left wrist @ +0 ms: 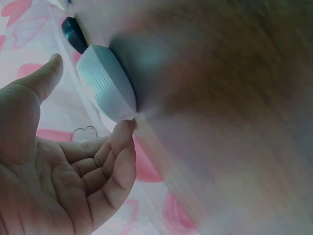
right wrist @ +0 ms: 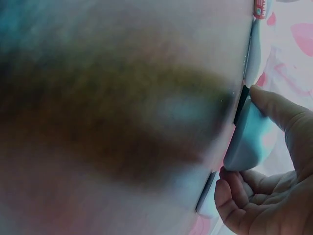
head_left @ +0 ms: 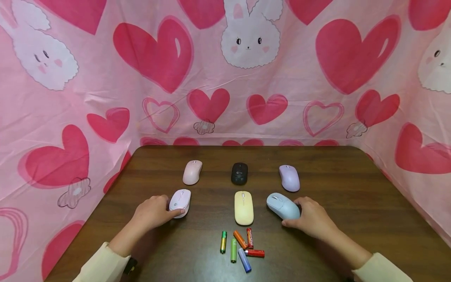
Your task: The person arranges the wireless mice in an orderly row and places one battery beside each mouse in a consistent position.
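Observation:
My left hand is at the white mouse, thumb over its near edge in the head view. In the left wrist view the fingertips of that hand meet the ribbed end of the white mouse, while the thumb stands apart from it. My right hand holds the light blue mouse by its near and right sides. The right wrist view shows this hand with thumb and bent fingers at opposite sides of the light blue mouse. Both mice appear to rest on the table.
Between the hands lies a yellow mouse. Farther back are a pink mouse, a black mouse and a purple mouse. Several batteries, including a green one, lie nearer on the brown table. Patterned cloth surrounds it.

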Available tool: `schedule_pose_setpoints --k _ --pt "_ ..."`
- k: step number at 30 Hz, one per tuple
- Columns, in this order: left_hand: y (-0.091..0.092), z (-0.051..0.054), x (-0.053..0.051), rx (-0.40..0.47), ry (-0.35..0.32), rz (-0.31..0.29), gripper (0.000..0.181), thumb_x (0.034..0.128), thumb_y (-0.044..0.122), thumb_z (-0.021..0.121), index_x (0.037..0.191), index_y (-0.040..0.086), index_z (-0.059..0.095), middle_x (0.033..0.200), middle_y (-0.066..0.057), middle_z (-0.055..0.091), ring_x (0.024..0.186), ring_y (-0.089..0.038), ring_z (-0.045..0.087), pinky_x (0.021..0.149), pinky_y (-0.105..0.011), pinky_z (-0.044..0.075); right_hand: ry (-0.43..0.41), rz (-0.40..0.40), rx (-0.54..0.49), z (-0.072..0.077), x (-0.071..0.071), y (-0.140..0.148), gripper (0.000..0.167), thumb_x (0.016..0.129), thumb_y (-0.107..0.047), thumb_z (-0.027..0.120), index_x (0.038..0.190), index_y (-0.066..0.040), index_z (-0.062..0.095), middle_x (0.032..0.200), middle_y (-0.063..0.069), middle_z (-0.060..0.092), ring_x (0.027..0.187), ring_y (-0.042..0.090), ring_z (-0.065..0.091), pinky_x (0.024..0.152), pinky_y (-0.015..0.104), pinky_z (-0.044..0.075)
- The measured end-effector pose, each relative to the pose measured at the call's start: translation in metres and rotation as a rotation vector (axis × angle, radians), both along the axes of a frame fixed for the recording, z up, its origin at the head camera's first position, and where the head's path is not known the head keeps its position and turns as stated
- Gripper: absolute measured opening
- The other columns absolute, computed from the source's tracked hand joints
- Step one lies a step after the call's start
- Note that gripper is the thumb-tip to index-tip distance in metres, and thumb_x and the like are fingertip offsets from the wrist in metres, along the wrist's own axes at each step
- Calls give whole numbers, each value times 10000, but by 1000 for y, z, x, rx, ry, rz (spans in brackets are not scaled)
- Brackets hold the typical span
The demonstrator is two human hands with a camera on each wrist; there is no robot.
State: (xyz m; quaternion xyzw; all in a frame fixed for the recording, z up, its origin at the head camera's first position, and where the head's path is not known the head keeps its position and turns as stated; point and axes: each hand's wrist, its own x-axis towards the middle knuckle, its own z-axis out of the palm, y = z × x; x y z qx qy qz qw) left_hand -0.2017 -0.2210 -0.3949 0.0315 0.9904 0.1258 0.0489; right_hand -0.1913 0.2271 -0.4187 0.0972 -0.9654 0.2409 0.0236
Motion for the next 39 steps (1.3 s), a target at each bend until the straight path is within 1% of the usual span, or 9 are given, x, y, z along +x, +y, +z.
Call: schedule_pose_setpoints --k 4,7,11,15,20,23,27,34,39 --pt "1 2 3 -6 11 17 557 733 628 730 770 95 571 671 -25 497 620 -197 468 521 -376 371 0 -28 12 -1 1 2 676 607 -465 883 1017 20 652 969 103 635 831 237 580 685 416 465" --pt "4 4 5 -6 23 15 561 735 624 731 787 86 579 675 -24 499 619 -198 470 519 -379 373 -8 -42 23 0 1 4 700 612 -479 876 1021 41 644 967 119 633 830 256 583 683 433 465" --pt "10 7 8 -1 55 -1 551 739 595 745 812 71 593 674 -25 514 605 -198 484 508 -387 383 -24 -59 38 2 1 6 725 623 -495 866 1015 68 631 951 134 632 820 275 583 673 452 461" --pt "18 9 12 -2 94 -24 576 734 572 761 871 32 618 712 -47 557 604 -203 500 503 -391 400 -27 -92 47 3 0 7 704 630 -476 866 999 78 634 919 130 641 801 275 591 654 451 459" --pt "32 10 17 -1 116 -69 545 735 535 777 878 30 633 704 -46 555 589 -205 497 506 -384 406 -40 -126 53 5 0 9 713 626 -491 863 972 88 630 867 126 638 750 270 590 612 437 449" --pt "41 10 21 -10 105 -113 482 748 517 776 804 67 614 653 -19 509 566 -201 478 506 -383 397 -50 -137 62 7 0 10 724 626 -508 858 960 91 625 854 127 633 739 274 588 608 441 446" --pt "53 9 26 -15 85 -208 462 771 520 756 704 108 558 612 14 471 551 -179 461 513 -400 407 -57 -147 69 7 0 12 735 631 -512 852 964 101 619 859 135 631 746 285 585 620 450 446" --pt "70 6 33 -2 41 -366 431 786 509 747 687 131 564 616 59 474 578 -134 463 521 -376 404 -75 -167 78 7 2 14 737 632 -522 845 959 98 617 849 129 628 742 285 580 623 440 440" --pt "79 6 37 -16 42 -445 430 796 516 734 666 150 551 617 81 459 584 -108 461 517 -342 398 -80 -174 80 9 4 15 722 623 -514 850 925 95 608 808 116 617 699 266 567 596 430 429"
